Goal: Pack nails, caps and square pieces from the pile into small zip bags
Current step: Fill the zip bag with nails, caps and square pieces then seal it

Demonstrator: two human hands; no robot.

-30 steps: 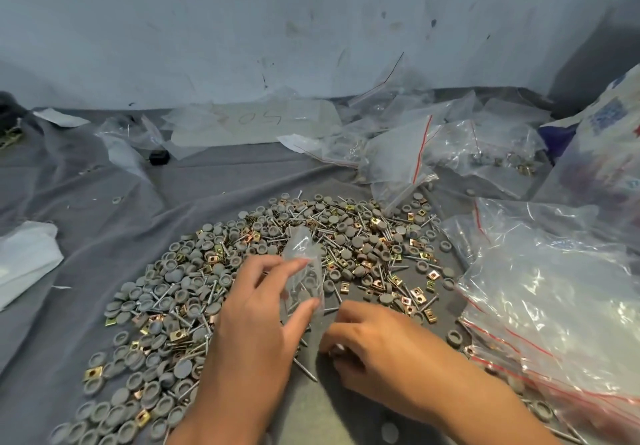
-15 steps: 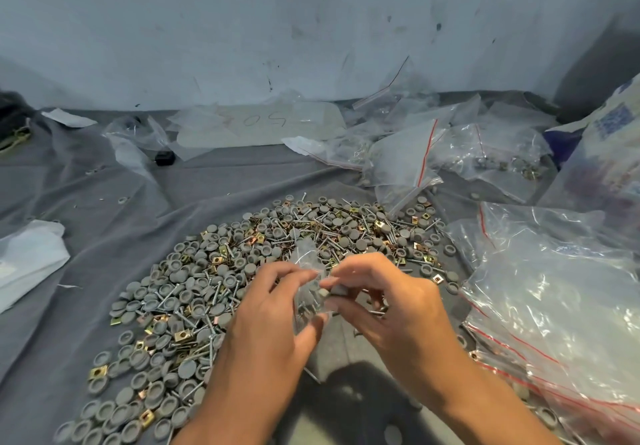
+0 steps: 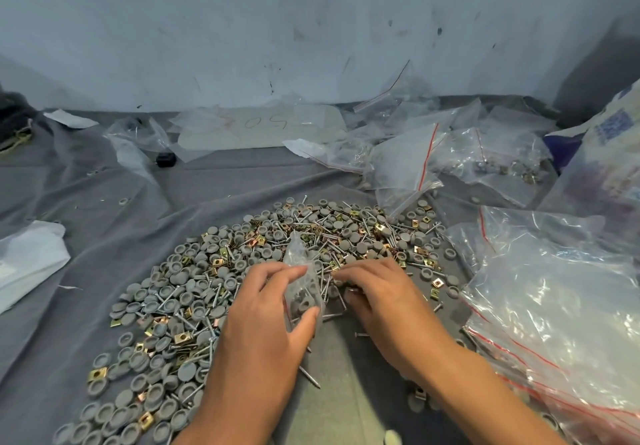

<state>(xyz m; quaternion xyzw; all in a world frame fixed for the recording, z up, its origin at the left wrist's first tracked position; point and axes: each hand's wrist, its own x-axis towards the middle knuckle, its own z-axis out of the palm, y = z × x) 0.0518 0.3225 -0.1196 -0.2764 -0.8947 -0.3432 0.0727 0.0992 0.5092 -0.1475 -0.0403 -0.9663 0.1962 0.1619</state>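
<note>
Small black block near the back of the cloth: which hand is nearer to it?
Left. The left hand, holding the small zip bag, lies nearer the small black block; the right hand works the pile farther right.

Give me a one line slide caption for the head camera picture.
Left hand holds a small zip bag upright while the right hand reaches into the pile of nails, caps and square pieces.

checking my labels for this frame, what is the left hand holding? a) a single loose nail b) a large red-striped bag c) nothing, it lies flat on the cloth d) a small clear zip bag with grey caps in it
d: the left hand pinches a small clear zip bag between thumb and fingers, and grey caps show through its lower part, while the right hand reaches into the pile beside it.
</note>
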